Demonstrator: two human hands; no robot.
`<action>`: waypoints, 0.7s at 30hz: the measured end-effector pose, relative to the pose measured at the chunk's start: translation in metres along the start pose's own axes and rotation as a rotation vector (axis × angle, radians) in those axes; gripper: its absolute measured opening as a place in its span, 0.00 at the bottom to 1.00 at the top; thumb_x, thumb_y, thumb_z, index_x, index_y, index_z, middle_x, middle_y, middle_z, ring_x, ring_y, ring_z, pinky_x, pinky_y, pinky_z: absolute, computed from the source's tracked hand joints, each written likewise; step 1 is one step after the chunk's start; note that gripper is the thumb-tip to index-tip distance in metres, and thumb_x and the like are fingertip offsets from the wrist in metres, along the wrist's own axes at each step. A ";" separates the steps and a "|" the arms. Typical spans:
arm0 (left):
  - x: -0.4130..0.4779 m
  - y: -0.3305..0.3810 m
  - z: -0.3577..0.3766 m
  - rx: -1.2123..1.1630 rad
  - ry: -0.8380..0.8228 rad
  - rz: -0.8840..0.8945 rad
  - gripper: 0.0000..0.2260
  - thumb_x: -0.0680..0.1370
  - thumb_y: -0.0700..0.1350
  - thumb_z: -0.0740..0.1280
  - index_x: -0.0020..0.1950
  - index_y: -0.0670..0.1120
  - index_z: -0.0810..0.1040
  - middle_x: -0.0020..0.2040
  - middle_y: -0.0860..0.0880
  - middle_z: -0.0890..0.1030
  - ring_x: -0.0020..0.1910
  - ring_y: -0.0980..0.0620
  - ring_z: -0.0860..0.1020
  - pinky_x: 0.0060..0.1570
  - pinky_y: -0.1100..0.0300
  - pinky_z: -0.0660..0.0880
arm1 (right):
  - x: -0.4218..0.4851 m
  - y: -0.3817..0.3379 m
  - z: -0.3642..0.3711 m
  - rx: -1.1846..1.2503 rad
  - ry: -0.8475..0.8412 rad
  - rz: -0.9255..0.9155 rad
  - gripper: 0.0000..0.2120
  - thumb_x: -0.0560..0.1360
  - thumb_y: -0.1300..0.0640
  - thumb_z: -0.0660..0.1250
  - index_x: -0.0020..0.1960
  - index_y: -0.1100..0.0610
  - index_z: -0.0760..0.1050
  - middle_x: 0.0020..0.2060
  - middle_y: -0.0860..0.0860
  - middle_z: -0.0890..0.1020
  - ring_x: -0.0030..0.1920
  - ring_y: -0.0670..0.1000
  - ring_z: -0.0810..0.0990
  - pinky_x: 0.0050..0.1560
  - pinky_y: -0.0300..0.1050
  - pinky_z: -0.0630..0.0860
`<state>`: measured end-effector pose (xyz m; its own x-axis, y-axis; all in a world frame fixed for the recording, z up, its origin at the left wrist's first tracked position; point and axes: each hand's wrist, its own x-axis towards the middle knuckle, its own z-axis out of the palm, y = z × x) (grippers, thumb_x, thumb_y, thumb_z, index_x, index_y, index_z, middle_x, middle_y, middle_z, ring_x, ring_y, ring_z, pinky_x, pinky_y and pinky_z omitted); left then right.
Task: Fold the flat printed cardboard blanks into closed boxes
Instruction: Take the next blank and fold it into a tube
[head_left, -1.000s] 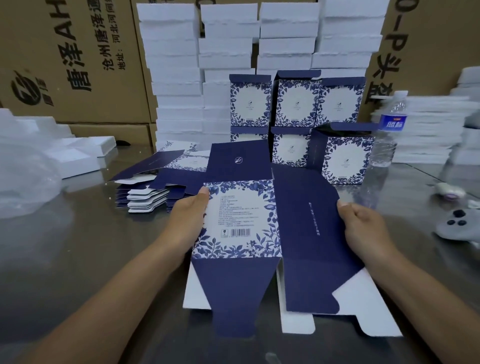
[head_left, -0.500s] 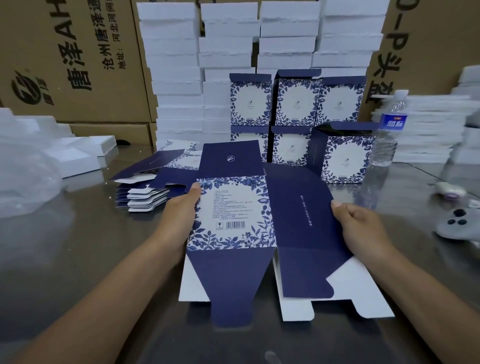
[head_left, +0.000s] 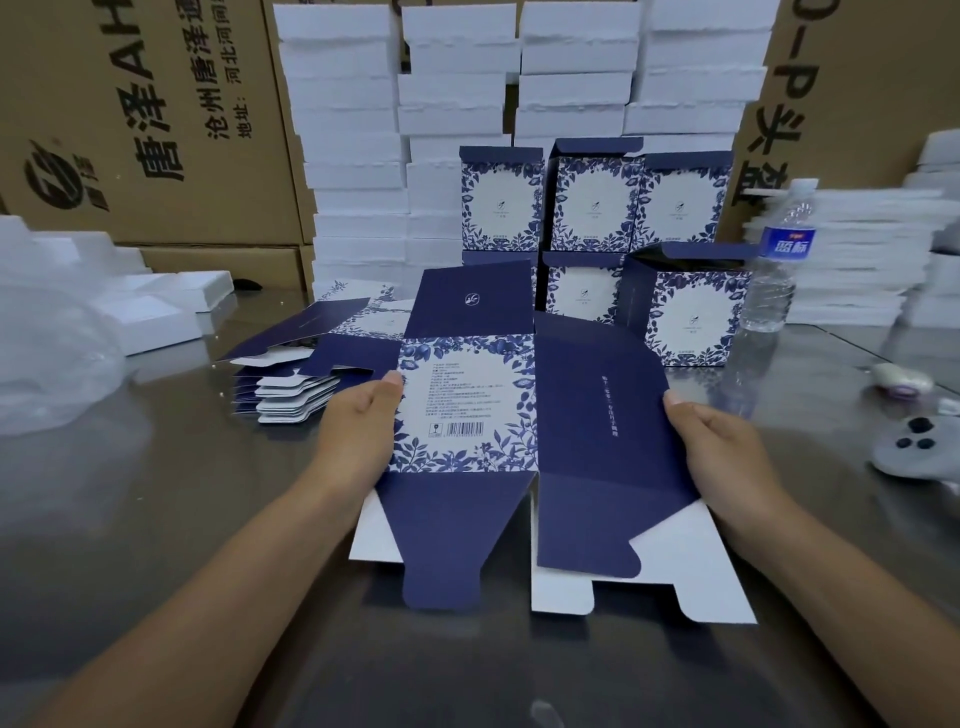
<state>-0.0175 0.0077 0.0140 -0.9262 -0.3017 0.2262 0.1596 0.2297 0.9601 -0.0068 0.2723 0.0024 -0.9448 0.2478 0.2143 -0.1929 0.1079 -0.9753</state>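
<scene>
The left grip (head_left: 358, 431) is a bare hand, broad across the back, with faint creases over the knuckles. The left thumbnail (head_left: 396, 378) is cut short and shows a pale sheen under the room's light. The right grip (head_left: 722, 449) is bare too and of the same build, and the right thumbnail (head_left: 673, 399) is trimmed just as close. Behind each wrist runs an uncovered arm: the left forearm (head_left: 208, 592) and the right forearm (head_left: 841, 608) both look smooth, with hardly any hair that I can make out from here. Both are uncovered right out to the edge of sight; whatever clothing begins higher up is hidden from me.
</scene>
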 end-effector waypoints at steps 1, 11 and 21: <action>0.000 -0.001 0.000 0.001 -0.002 0.000 0.11 0.82 0.50 0.59 0.44 0.45 0.70 0.40 0.46 0.69 0.40 0.52 0.66 0.34 0.61 0.62 | 0.000 0.000 0.000 -0.004 -0.006 0.000 0.27 0.79 0.48 0.60 0.48 0.76 0.69 0.35 0.65 0.77 0.40 0.53 0.72 0.45 0.48 0.67; 0.002 0.001 0.002 -0.161 0.018 -0.118 0.16 0.81 0.53 0.61 0.36 0.48 0.77 0.34 0.52 0.79 0.36 0.51 0.76 0.40 0.59 0.70 | 0.002 0.000 -0.002 -0.138 -0.008 -0.026 0.23 0.81 0.55 0.59 0.38 0.74 0.70 0.36 0.56 0.69 0.38 0.53 0.65 0.40 0.45 0.61; 0.001 -0.002 -0.001 -0.178 -0.051 -0.046 0.19 0.81 0.49 0.62 0.31 0.50 0.81 0.32 0.59 0.83 0.36 0.58 0.80 0.44 0.60 0.74 | 0.004 0.004 -0.002 0.011 0.046 0.022 0.23 0.80 0.52 0.61 0.44 0.75 0.72 0.36 0.57 0.77 0.38 0.54 0.72 0.42 0.49 0.68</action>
<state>-0.0184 0.0057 0.0129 -0.9495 -0.2594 0.1766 0.1699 0.0480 0.9843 -0.0108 0.2761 -0.0005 -0.9359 0.2939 0.1944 -0.1750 0.0913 -0.9803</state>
